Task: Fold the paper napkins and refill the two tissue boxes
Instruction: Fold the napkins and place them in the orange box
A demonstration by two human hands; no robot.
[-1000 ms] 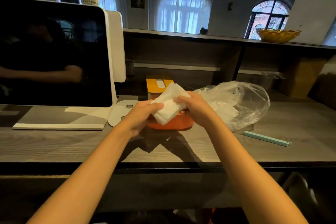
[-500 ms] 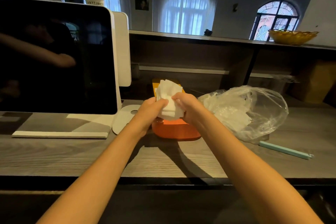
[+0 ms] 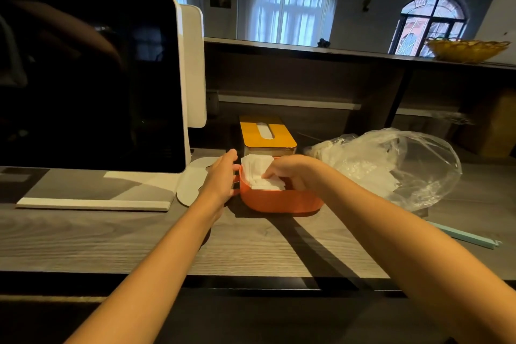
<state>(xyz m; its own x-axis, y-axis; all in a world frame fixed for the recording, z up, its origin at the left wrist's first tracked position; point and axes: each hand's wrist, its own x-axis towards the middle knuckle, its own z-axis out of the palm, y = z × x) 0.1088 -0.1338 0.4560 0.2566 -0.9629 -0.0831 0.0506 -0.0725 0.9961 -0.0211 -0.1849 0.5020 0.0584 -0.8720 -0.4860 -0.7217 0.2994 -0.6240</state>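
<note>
I see my right hand (image 3: 290,170) pressing the stack of folded napkins (image 3: 258,172) down into the open orange tissue box (image 3: 279,201) on the desk (image 3: 139,237), fingers curled onto them. My left hand (image 3: 222,176) rests open-fingered against the box's left end; the yellow-lidded box (image 3: 266,134) stands just behind.

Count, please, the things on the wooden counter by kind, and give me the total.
Tissue boxes: 2, the open orange box and the yellow-lidded box
Napkin stacks: 1, the white napkins in the orange box
Plastic bags: 1, the clear bag
Screens: 1, the dark monitor
Green sticks: 1, the pale green stick
Total: 6
</note>
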